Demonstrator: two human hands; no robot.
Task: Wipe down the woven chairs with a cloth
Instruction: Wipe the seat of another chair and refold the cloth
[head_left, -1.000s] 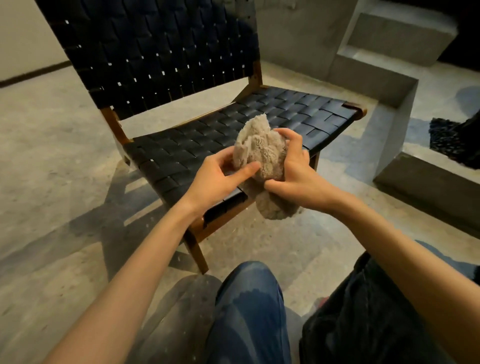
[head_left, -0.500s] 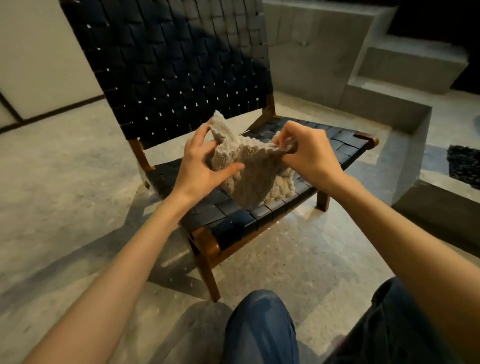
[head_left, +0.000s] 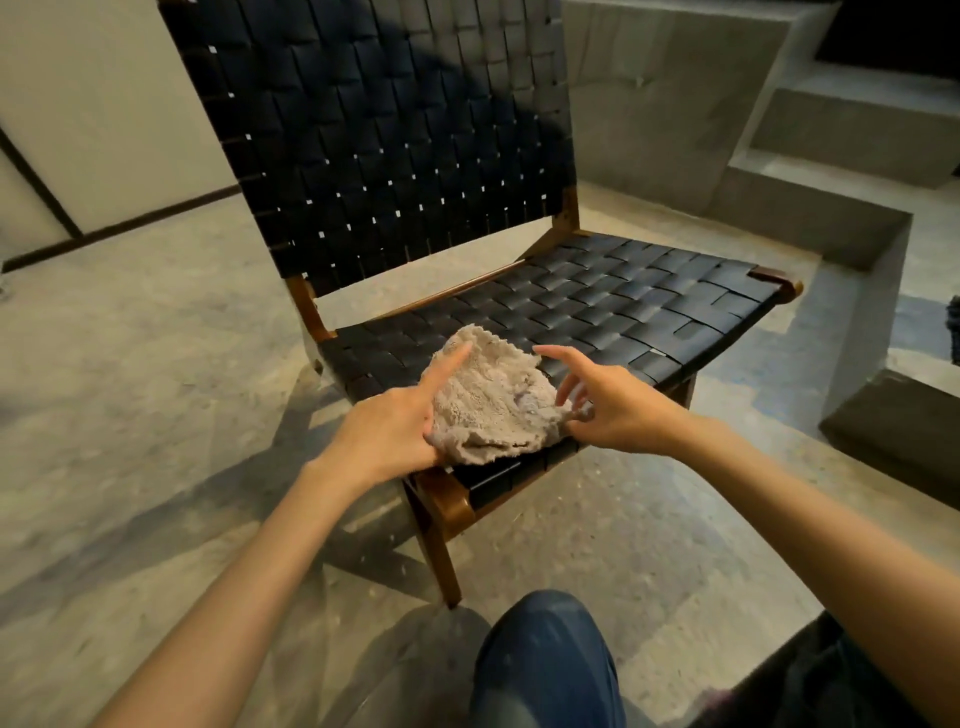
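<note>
A dark woven chair (head_left: 623, 301) with a wooden frame stands in front of me. A beige fluffy cloth (head_left: 488, 400) lies spread on the front left part of its seat. My left hand (head_left: 395, 421) holds the cloth's left edge: the index finger lies straight on top and the other fingers are hidden under the fabric. At the cloth's right edge my right hand (head_left: 613, 400) hovers with fingers spread, fingertips at the cloth's corner.
Around the chair is bare concrete floor (head_left: 130, 415). Concrete steps (head_left: 810, 218) rise behind and to the right of it. A pale wall (head_left: 93, 104) is at the back left. My knee (head_left: 545, 660) is at the bottom of the view.
The cloth went from bunched in both hands above the seat to lying spread on the seat. My right hand has let go and opened its fingers. The view moved closer to the chair.
</note>
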